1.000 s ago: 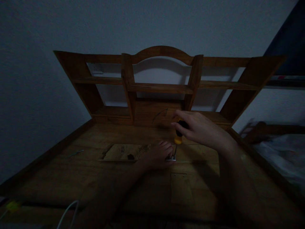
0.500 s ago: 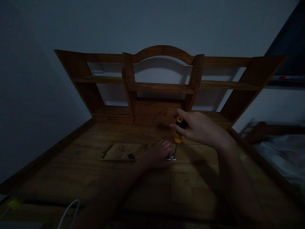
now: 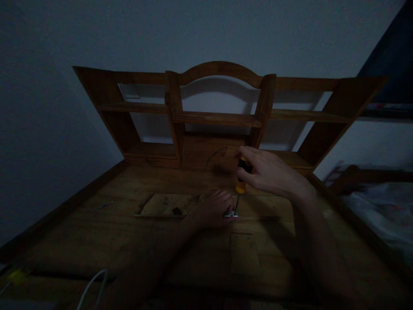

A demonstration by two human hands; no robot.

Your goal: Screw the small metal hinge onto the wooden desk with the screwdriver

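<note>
My right hand (image 3: 269,172) is closed round the top of a yellow-and-black screwdriver (image 3: 241,178) that stands upright, its thin shaft pointing down onto a small metal bracket (image 3: 231,213). My left hand (image 3: 214,209) rests on the wooden desk top (image 3: 167,245), fingers curled, pressing on that bracket from the left. Both sit at the right end of a shallow rectangular recess (image 3: 167,205) in the desk. The scene is very dim.
A wooden hutch with shelves (image 3: 219,118) stands at the back of the desk against a white wall. A small metal piece (image 3: 103,206) lies at the left. A white cable (image 3: 92,288) and something yellow (image 3: 14,275) sit at the near left edge. Bedding (image 3: 380,211) lies at right.
My right hand's fingers have shifted slightly round the screwdriver handle, which stays upright on the bracket. The left hand has stayed in place.
</note>
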